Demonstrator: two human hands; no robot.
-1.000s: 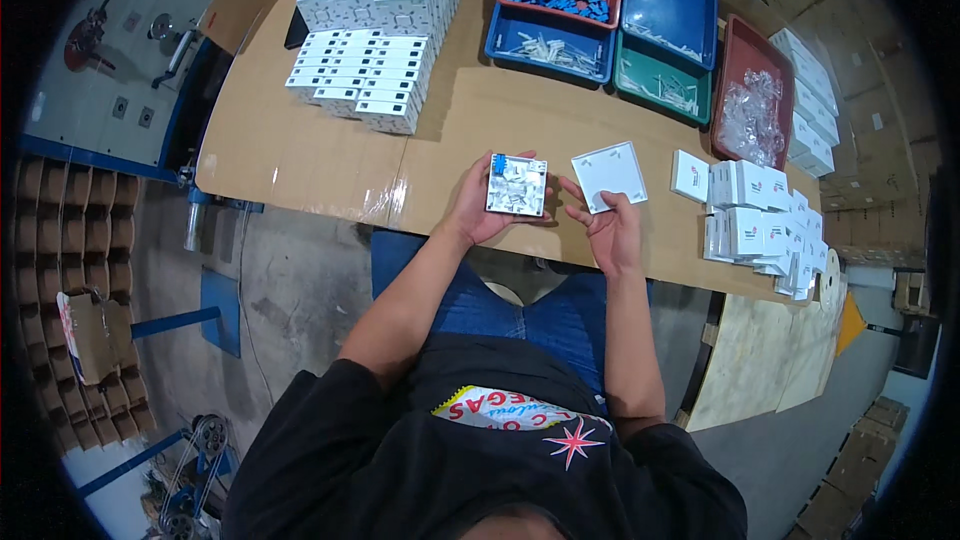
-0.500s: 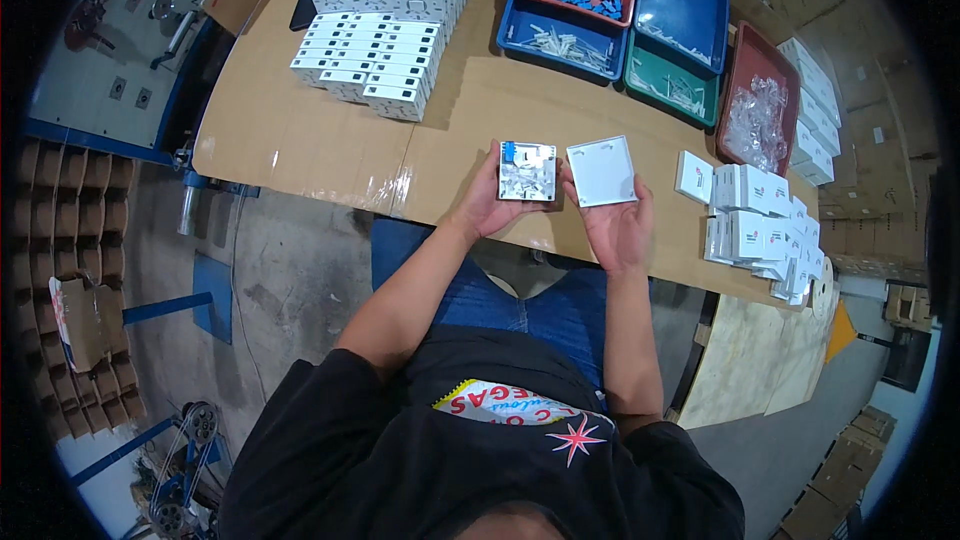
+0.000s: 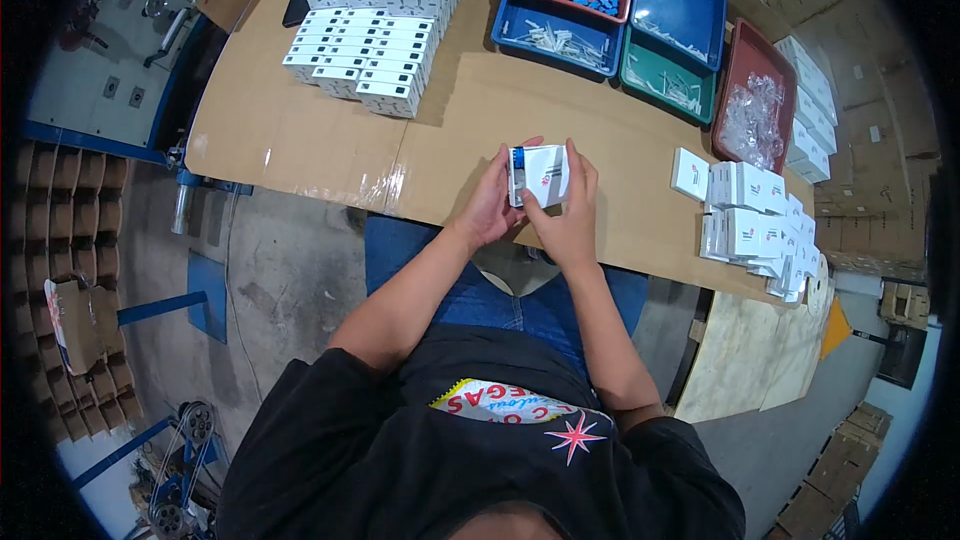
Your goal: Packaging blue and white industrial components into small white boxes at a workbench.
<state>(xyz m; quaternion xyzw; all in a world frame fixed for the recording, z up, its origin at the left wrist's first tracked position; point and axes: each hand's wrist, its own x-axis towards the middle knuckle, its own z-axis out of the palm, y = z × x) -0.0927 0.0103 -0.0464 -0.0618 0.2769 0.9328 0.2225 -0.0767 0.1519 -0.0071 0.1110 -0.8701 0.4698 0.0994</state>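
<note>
Over the table's near edge, my left hand grips a small square electronic module by its left side; a blue connector shows at its upper left corner. My right hand pinches a white square cover between thumb and fingers. The cover lies tilted over the module and hides most of it, with only a strip along the module's left side showing. A small printed mark is visible on the cover's upper face.
Stacked white boxes stand at the back left. Beyond my hands are a red tray of blue connectors, blue and green trays of white pieces, and a dark red tray of clear plastic parts. White square units pile up at right.
My right hand has moved left and turned the white cover over, bringing it onto the module. My left hand still holds the module, now slightly turned.
</note>
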